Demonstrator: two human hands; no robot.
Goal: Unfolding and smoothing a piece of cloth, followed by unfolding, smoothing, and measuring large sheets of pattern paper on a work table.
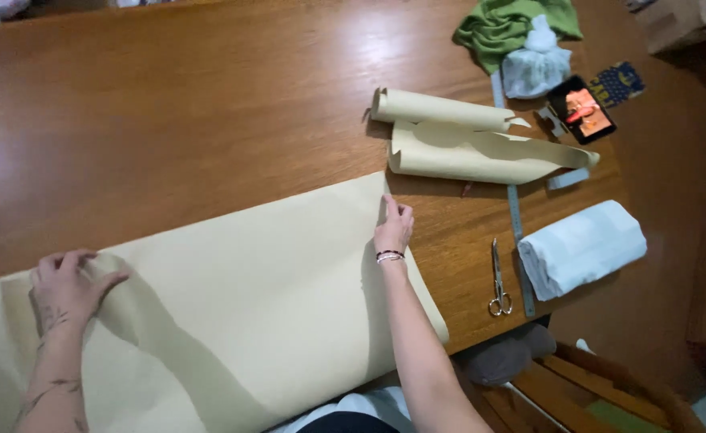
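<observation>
Head view recorded: large cream paper sheet (pixel 241 297) spread flat across wooden table (pixel 169 104). Left hand (pixel 68 285) pressed flat on sheet's far edge, fingers spread, gripping nothing. Right hand (pixel 393 228) lay palm-down, fingers together, at sheet's corner. Curled paper offcuts (pixel 465 140), scissors (pixel 498 281), measuring tape (pixel 516 216), folded white cloth (pixel 581 247) lay beyond.

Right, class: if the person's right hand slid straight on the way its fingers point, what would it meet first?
The right hand points up-table past the edge of the flat paper sheet. After bare table, it would probably meet the curled paper roll first, though depth is uncertain.
</observation>
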